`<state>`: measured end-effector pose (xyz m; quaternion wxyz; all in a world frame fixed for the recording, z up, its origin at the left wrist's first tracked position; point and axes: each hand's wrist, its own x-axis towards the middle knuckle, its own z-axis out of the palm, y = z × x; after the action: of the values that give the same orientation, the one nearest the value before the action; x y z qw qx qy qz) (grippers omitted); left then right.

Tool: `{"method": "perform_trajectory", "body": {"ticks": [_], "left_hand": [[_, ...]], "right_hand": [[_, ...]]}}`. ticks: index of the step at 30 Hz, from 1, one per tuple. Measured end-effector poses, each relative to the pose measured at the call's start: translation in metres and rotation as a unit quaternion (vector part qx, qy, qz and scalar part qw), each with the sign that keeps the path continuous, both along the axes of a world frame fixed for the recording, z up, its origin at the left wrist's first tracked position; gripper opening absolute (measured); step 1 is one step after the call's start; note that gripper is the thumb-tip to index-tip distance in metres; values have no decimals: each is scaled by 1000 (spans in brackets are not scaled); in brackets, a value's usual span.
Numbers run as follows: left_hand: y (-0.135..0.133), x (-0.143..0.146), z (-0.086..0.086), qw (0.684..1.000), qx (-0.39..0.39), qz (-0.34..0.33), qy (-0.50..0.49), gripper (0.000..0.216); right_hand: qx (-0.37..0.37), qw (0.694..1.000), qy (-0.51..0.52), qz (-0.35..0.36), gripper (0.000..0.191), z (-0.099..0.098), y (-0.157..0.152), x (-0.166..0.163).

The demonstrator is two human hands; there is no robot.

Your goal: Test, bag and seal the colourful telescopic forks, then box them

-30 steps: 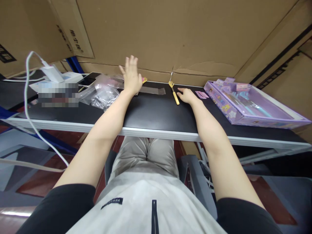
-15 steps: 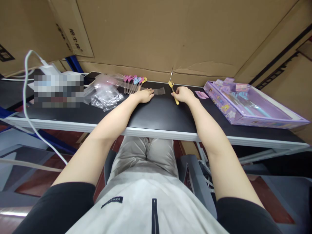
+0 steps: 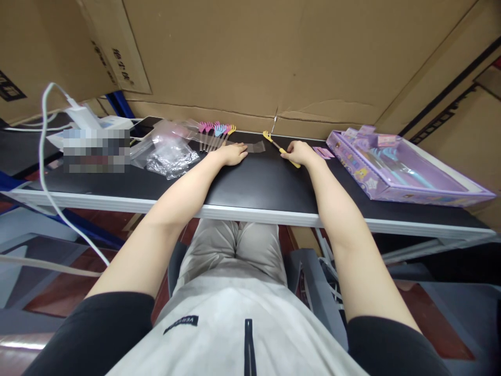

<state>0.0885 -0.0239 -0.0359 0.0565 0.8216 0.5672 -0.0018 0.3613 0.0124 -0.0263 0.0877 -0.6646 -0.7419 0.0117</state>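
My right hand (image 3: 298, 152) pinches a yellow back scratcher (image 3: 282, 150) by its handle, low over the black table. Its claw head points to the left and away from me, and the handle end shows below my fingers. My left hand (image 3: 234, 154) lies flat with fingers stretched out on a narrow clear plastic sleeve (image 3: 256, 147). Just behind it, several more back scratchers (image 3: 217, 129) lie in a row with pink, blue and yellow claw heads; their lower ends are partly hidden by the hand and plastic.
A purple display box (image 3: 426, 196) with blue scratchers inside stands at the right. Pink cards (image 3: 323, 152) lie beside it. Crumpled clear plastic bags (image 3: 168, 156) are on the left, near a white charger with its cable (image 3: 43, 151). A cardboard wall (image 3: 235, 62) borders the table's back.
The yellow back scratcher has turned, its claw head swinging left and its handle end swinging right. My right hand has shifted slightly right; my left hand stays in place.
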Motion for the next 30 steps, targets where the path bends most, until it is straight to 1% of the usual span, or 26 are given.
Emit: {"method": "perform_trajectory", "body": {"ticks": [3,5,10,12,19,23,26,30], "left_hand": [[-1,1,1,1000,-3,1,6,66],[-1,1,1,1000,-4,3,7,65],[-3,1,2,1000,-5,6,4,65],[-3,1,2,1000,-3,6,3,65],[0,1,0,1000,1,0,-7,64],[2,0,-1,1000,1,1,-9,64],[3,-1,-2,1000,12,0,-6,62],[5,-2,-4,999,52,-12,-2,54]], "right_hand": [[15,1000,15,-10,40,-2,5,13],[23,999,26,-19,39,-3,8,21],[16,999,43,-19,19,-4,10,30],[18,999,43,-18,14,-4,10,31],[24,998,59,-21,11,-8,10,29],[18,998,63,-18,6,-10,13,32],[18,998,55,-22,7,-12,15,33],[25,998,53,-25,13,-13,17,35]]}}
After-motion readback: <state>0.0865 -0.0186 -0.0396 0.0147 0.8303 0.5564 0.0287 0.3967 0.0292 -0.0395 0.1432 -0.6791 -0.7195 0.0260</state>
